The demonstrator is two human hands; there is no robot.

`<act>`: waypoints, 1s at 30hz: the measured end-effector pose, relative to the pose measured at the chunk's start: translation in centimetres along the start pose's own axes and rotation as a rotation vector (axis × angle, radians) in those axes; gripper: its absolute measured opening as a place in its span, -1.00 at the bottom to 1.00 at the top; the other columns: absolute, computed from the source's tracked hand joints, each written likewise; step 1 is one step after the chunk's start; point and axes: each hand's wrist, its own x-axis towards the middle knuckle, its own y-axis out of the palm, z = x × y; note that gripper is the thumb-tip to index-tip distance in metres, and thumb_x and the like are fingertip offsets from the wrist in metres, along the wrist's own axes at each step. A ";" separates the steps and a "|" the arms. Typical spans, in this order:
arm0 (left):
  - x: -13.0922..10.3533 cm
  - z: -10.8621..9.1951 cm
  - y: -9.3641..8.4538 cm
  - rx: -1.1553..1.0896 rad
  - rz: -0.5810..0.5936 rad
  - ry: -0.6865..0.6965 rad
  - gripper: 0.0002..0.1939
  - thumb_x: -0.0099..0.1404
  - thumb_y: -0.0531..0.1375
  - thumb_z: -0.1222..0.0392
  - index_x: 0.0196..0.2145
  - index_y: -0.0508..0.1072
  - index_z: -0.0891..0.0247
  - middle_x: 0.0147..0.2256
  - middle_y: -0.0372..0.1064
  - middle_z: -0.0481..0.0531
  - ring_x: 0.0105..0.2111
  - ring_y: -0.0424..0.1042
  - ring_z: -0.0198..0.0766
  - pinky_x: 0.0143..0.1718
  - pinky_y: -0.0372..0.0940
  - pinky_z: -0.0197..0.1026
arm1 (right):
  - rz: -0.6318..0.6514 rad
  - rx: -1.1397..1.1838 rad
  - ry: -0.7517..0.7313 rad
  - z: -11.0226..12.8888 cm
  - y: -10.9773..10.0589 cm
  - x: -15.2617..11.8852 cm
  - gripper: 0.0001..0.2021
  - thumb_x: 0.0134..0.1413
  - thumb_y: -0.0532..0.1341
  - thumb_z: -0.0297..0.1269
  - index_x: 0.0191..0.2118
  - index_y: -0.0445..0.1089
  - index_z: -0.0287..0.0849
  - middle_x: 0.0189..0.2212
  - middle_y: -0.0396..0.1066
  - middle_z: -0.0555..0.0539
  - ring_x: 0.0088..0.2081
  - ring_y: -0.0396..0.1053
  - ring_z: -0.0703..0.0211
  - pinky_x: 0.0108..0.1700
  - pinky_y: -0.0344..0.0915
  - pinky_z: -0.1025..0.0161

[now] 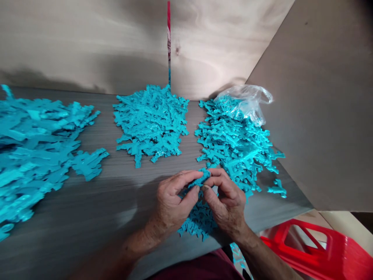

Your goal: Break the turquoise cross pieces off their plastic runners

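Between my left hand [177, 196] and my right hand [225, 198] is a small turquoise plastic piece [203, 178]. Both hands pinch it with thumb and fingertips, so part of its shape is covered. Below the hands, close to the table's front edge, lies a heap of small turquoise pieces [199, 219]. Just beyond them on the right spreads a pile of knobbly turquoise pieces [233, 144]. Another turquoise pile [151, 120] sits at the back middle.
A large pile of flat turquoise pieces [37, 147] covers the table's left side. A clear plastic bag [252, 101] rests on the right pile. Wooden panels [87, 42] stand behind and to the right. A red plastic frame [335, 249] is at the lower right.
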 end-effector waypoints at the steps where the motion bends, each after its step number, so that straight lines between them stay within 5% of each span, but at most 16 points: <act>1: 0.0 0.0 0.0 0.001 -0.002 -0.005 -0.68 0.12 0.22 0.48 -0.20 0.57 0.19 -0.25 0.61 -0.01 -0.29 0.59 -0.25 -0.17 0.50 -0.26 | -0.003 -0.004 -0.001 0.0 0.0 0.1 -0.93 0.13 0.21 -0.41 -0.35 0.40 -0.10 -0.34 0.47 -0.03 -0.11 0.46 0.10 -0.14 0.35 0.20; 13: 0.1 -0.1 0.0 0.015 -0.014 -0.007 -0.71 0.14 0.21 0.46 -0.24 0.58 0.17 -0.29 0.62 -0.02 -0.32 0.60 -0.24 -0.20 0.51 -0.24 | -0.098 -0.072 -0.083 0.5 0.8 0.2 -0.88 0.07 0.19 -0.47 -0.39 0.36 -0.08 -0.50 0.42 0.04 -0.26 0.48 0.15 -0.25 0.39 0.26; 30: -0.1 -0.1 0.1 -0.041 -0.012 -0.083 -0.71 0.13 0.24 0.45 -0.24 0.59 0.17 -0.30 0.62 -0.04 -0.35 0.59 -0.26 -0.20 0.52 -0.26 | -0.127 -0.069 0.001 0.2 1.2 -0.2 -0.90 0.01 0.23 -0.44 -0.42 0.38 -0.09 -0.45 0.48 0.03 -0.38 0.47 0.18 -0.28 0.40 0.23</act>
